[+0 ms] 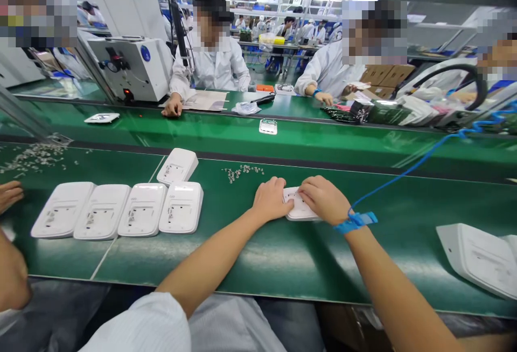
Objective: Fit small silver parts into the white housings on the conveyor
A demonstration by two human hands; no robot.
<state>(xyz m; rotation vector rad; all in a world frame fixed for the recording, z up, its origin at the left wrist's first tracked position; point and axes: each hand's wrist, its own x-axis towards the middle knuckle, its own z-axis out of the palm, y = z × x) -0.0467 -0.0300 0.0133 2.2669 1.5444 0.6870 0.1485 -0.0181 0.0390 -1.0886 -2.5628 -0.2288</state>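
Note:
A white plastic housing (301,212) lies on the green bench between my two hands. My left hand (270,200) grips its left side, with the thumb on the top face. Over its upper right part, my right hand (326,199) has thumb and fingers pinched together; whatever they hold is hidden. A blue wrist strap (356,223) with a coiled cord circles my right wrist. Small pale parts (244,170) are scattered just behind my left hand. To the left stand several similar white housings (180,208) in a row, with another housing (177,166) behind them.
More white housings (480,258) sit at the right edge. A neighbour's hand (10,195) and a heap of small parts (34,157) are at the far left. Beyond the bench runs a green conveyor belt (210,132) carrying a white part (268,126). Two co-workers sit opposite.

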